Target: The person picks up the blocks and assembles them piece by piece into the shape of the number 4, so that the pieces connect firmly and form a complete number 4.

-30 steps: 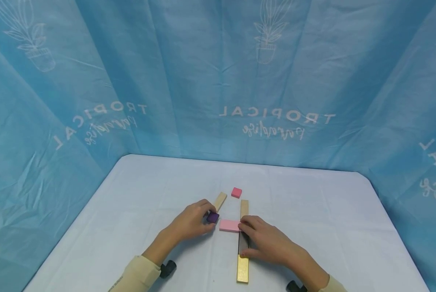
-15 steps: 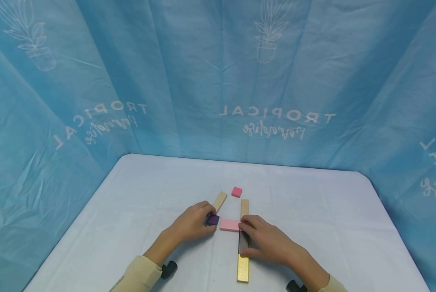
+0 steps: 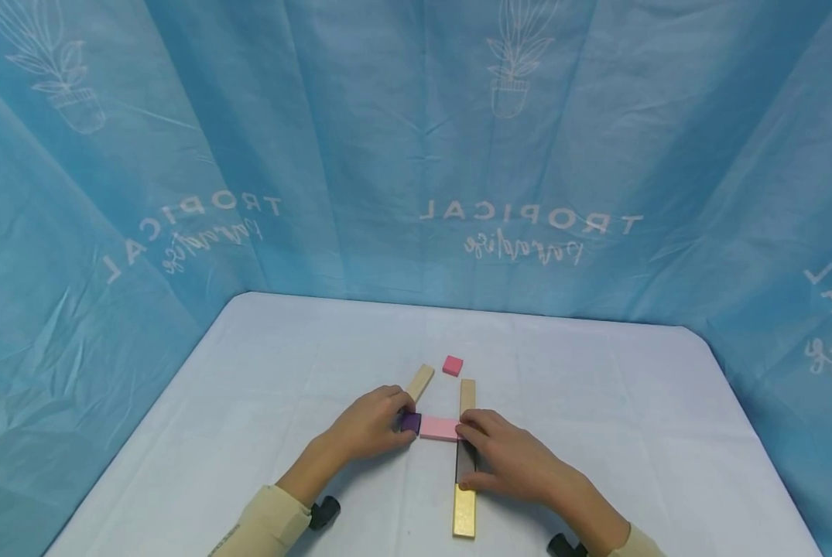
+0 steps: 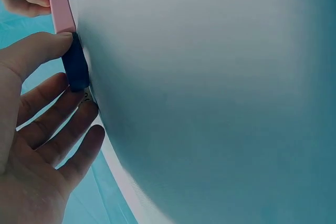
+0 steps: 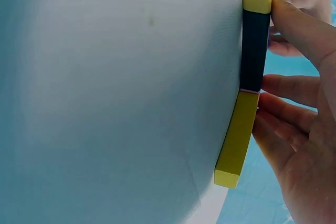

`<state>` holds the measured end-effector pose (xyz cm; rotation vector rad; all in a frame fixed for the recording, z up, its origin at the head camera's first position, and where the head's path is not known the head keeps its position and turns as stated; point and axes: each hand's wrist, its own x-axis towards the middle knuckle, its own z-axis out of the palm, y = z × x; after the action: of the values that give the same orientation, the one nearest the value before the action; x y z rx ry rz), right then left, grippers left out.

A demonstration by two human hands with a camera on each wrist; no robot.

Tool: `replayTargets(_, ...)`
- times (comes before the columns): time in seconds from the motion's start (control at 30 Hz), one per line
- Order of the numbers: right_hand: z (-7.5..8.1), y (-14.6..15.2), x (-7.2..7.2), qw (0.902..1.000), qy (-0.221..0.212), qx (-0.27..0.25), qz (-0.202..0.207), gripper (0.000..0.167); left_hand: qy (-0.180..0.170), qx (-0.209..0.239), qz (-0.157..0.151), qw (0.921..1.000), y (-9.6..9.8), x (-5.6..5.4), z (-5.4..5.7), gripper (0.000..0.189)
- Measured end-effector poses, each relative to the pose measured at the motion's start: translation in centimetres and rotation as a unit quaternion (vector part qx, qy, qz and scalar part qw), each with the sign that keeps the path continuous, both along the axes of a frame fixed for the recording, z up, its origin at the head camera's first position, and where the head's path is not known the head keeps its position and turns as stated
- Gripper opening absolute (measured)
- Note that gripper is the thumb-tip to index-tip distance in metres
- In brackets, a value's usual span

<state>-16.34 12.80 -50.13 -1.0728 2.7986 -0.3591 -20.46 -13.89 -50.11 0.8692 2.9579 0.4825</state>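
Note:
My left hand [image 3: 365, 427] pinches a small purple block [image 3: 412, 422] between thumb and fingers, its end right at the left end of a flat pink block [image 3: 438, 428]. In the left wrist view the purple block [image 4: 77, 66] looks dark blue, with the thumb tip at its join with the pink block [image 4: 62, 8]. My right hand [image 3: 516, 458] rests thumb and fingertips along a straight row of blocks. That row has a pale wood block [image 3: 467, 393], a dark grey block [image 3: 465, 463] and a gold block [image 3: 464, 512]. In the right wrist view the thumb tip touches near the gold block's end.
Beyond the left hand a second pale wood block [image 3: 421, 381] lies at a slant, partly hidden by the fingers. A small coral-pink block [image 3: 453, 366] lies farther back. The white-covered table [image 3: 597, 387] ends at blue printed curtains [image 3: 360, 155].
My left hand has moved slightly right and turned the purple block, which now lines up with the pink block's left end. The right hand has stayed in place.

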Motion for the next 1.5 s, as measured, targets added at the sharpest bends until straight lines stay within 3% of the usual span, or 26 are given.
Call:
replayTargets(1.03,-0.14,-0.10,-0.04,0.9998,-0.015,-0.007,-0.012,0.082,-0.002,-0.014,-0.010,0.9998,-0.31,0.02,0.03,0.030)
replayTargets(1.5,-0.16,-0.11,-0.04,0.9997,-0.018,-0.009,-0.012,0.083,-0.004,-0.017,-0.015,0.9997,-0.33,0.30,0.56,0.033)
